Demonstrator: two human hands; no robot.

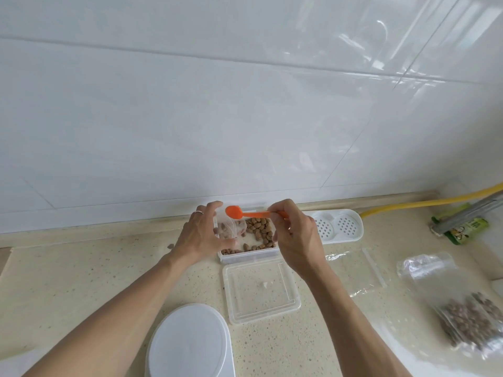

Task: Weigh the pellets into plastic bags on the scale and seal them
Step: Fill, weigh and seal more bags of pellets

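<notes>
1. The pellets (260, 232) lie in a clear box (249, 255) against the wall.
2. Her left hand (202, 235) grips a small plastic bag (231, 227) over the box's left end.
3. Her right hand (292, 235) pinches an orange spoon (236, 212), its bowl above the bag.
4. The lid (261, 291) lies just in front of the box; the white scale (189, 344) sits nearer still, to the left.
5. A filled bag (473, 319) lies well right of the box.
</notes>
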